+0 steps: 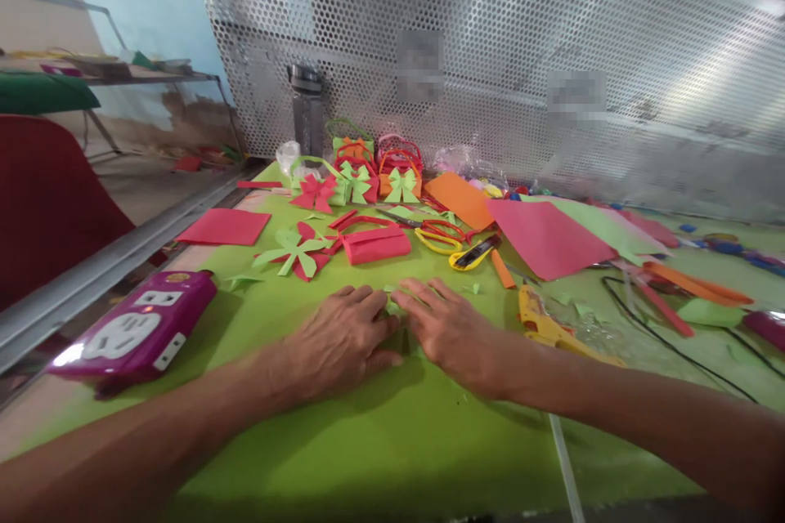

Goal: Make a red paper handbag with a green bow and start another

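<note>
My left hand (347,335) and my right hand (457,335) meet low over the green tabletop, fingertips close together. Between them shows a small light-green paper piece (392,308), mostly hidden beneath the fingers. Both hands have bent fingers pressed down on it. Just beyond lies a red folded paper bag body (376,245) with a loose strip handle. To its left, a green paper bow shape (294,252) rests on red petal-like cutouts. Scissors (429,227) with red and yellow handles and a yellow utility knife (474,253) lie past my right hand.
Finished little paper bags (401,180) with bows stand at the back beside a grey bottle (307,110). A purple power strip (138,327) sits left. On the right are a yellow glue gun (545,319), a black cable (668,343) and coloured sheets (545,237). A perforated metal panel (491,41) stands behind.
</note>
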Tool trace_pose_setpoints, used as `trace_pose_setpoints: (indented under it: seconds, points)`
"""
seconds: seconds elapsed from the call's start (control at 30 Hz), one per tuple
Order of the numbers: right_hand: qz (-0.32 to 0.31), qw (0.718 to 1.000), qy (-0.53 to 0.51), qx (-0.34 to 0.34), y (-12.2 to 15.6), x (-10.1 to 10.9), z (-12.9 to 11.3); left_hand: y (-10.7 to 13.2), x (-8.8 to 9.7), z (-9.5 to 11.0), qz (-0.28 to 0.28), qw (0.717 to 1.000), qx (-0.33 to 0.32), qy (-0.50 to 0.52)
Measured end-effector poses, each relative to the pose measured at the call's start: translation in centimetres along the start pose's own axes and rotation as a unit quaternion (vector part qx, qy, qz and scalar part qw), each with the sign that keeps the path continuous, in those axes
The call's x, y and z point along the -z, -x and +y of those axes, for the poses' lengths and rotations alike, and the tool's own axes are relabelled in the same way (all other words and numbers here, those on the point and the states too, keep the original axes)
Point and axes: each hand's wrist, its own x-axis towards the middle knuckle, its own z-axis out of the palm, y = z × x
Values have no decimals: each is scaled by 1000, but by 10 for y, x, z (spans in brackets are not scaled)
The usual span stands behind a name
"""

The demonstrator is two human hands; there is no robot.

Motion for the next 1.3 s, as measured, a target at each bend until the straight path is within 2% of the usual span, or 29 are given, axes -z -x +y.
trace_pose_setpoints:
  seconds: [0.27, 0.4, 0.67, 0.8, 0.93, 1.07, 1.13, 1.2, 1.3]
  points:
    - [15, 997, 69, 9, -6, -1, -15, 2, -2, 1, 2, 1000, 11, 2]
    - [52, 993, 105, 8, -6, -5, -18, 1, -1, 2, -4, 1000, 22, 15]
    - [94, 994, 46, -7, -9, -18, -13, 2, -3, 3, -11, 999, 34, 25]
    - [92, 995, 34, -11, -9, -23, -14, 3, -3, 3, -13, 999, 34, 17]
    - [87, 996, -8, -36, -2, -22, -15, 2, -5, 1, -14, 999, 30, 5]
    - [88, 991, -87, -43, 6, -16, -4, 1, -4, 0, -14, 999, 31, 13]
    - [90, 984, -140, -67, 5, -12, 5, 0, -2, 1, -15, 999, 34, 18]
    - [95, 967, -197, -130, 2, -8, 15, 0, 1, 2, -19, 999, 38, 17]
    - [105, 918, -297, -240, -4, -4, 26, 1, 4, 3, -28, 999, 38, 9]
